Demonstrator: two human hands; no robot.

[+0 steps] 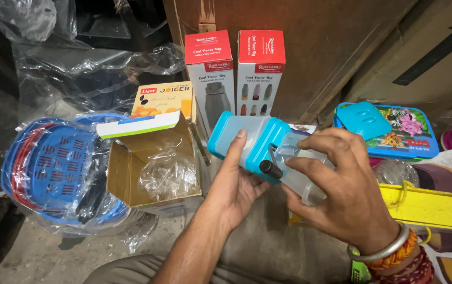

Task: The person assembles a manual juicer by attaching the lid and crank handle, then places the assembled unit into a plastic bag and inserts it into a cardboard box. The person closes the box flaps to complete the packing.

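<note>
A small hand juicer [252,138] of clear plastic with light blue parts and a black crank knob is held in the middle of the view. My left hand [235,184] supports it from below, thumb up along its side. My right hand [341,194] grips its clear end from the right, fingers curled over it. Left of the juicer an open cardboard box [155,158] stands with its flap up and a clear plastic bag inside.
Two upright red and white bottle boxes [234,73] stand behind. Blue and red baskets wrapped in plastic [57,168] lie at left. A blue lunch box [394,129] and a yellow tray [428,208] sit at right. Large cartons [341,42] form the back wall.
</note>
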